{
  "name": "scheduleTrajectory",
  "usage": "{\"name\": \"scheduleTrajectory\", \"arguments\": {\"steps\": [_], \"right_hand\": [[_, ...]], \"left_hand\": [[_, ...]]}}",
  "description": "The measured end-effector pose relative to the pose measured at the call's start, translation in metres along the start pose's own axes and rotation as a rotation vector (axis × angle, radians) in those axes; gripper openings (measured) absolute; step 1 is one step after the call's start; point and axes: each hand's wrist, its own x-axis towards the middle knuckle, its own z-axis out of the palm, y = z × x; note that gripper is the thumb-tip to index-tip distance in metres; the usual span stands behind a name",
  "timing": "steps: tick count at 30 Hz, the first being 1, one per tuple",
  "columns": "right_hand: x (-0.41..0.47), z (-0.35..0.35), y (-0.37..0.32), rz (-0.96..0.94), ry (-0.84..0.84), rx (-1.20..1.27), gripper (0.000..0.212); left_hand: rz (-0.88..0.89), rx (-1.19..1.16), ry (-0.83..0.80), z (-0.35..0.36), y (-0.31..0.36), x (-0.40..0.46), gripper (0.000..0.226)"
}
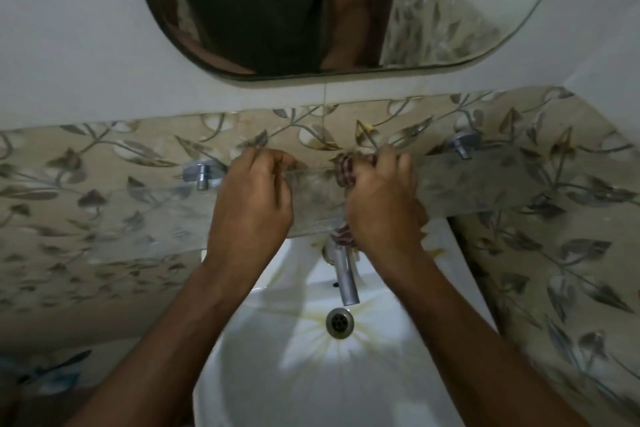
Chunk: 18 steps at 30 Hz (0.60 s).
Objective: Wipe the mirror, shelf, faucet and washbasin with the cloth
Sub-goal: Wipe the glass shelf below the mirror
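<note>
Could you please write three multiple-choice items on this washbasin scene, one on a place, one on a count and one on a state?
1. Where is the cloth?
A. Lying in the washbasin
B. On the glass shelf, gripped by the right hand
C. Hanging over the mirror's edge

2. How many metal brackets hold the shelf to the wall?
A. One
B. Two
C. Four

3. What is the faucet doing?
A. Running hard
B. Covered in foam
C. Giving no visible water

Answers:
1 B: the right hand curls round the cloth at the back of the glass shelf, beside the left hand.
2 B: one bracket shows on the left and another bracket on the right.
3 C: no stream shows between the faucet spout and the drain of the washbasin.
</note>
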Motion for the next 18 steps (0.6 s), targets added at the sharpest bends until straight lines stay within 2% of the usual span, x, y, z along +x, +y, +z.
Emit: {"name": "scheduleTrajectory", "arguments": {"steps": [7,9,13,15,18], "right_hand": [[-0.021,0.013,-0.077,-0.313,-0.134,0.139,0.045],[-0.019,0.016,-0.069,-0.272,-0.170,0.128,0.042],[-0.019,0.022,-0.062,-0.118,-0.082,0.142,0.035],[-0.025,0.024,-0.085,-0.158,-0.077,0.060,0.034],[-0.035,0.026,-0.128,-0.285,-0.164,0.103,0.045]], "left_hand": [[-0.098,0.070,0.107,-0.040,-0.049,-0.014,0.025],[-0.139,0.102,0.130,-0.055,-0.065,-0.022,0.024],[-0.209,0.163,0.177,-0.084,-0.094,-0.047,0.024],[-0.251,0.181,0.189,-0.092,-0.105,-0.056,0.024],[-0.280,0.201,0.198,-0.102,-0.110,-0.062,0.023]]}}
